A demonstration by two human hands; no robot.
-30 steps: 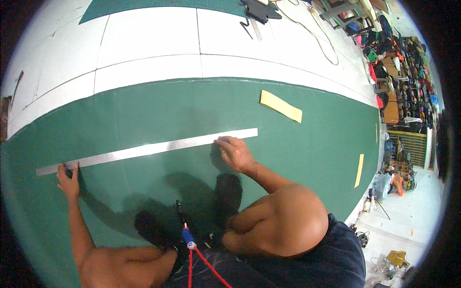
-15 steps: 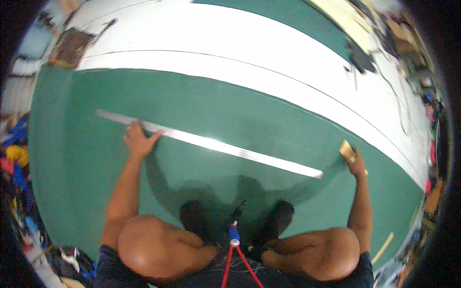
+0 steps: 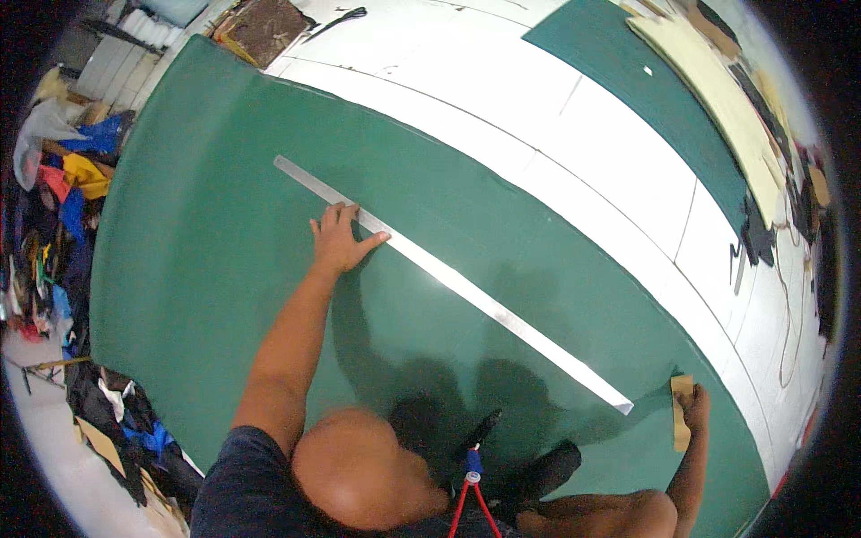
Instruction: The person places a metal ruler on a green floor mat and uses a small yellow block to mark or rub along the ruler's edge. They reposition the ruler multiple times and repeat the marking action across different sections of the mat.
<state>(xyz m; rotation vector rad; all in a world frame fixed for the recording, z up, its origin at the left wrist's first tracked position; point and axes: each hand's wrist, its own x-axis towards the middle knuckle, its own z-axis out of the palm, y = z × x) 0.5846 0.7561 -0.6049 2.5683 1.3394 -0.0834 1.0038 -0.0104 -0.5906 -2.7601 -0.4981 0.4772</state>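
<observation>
A long metal ruler (image 3: pixel 448 275) lies slantwise across a large dark green sheet (image 3: pixel 206 278). My left hand (image 3: pixel 337 240) rests on the ruler's upper part, its thumb and fingers spread apart along the near edge. Far to the right, beyond the ruler's lower end, my right hand (image 3: pixel 697 409) has its fingers closed on a flat tan rectangular piece (image 3: pixel 682 436) like cardboard. That piece is over the green sheet near its right edge; whether it touches the sheet I cannot tell.
White floor tiles (image 3: pixel 628 224) border the sheet. Beyond them lie another green piece (image 3: pixel 628 76) and a pale yellow strip (image 3: pixel 717 108). Coloured scraps (image 3: pixel 85 175) are heaped at the left. Scissors (image 3: pixel 341 20) lie at the top, beside a brown block (image 3: pixel 262 31). My knees are close to the sheet.
The view has turned, so the ruler looks steeper. My left hand stays on the ruler. My right hand still holds the tan piece, which now appears more upright in the picture.
</observation>
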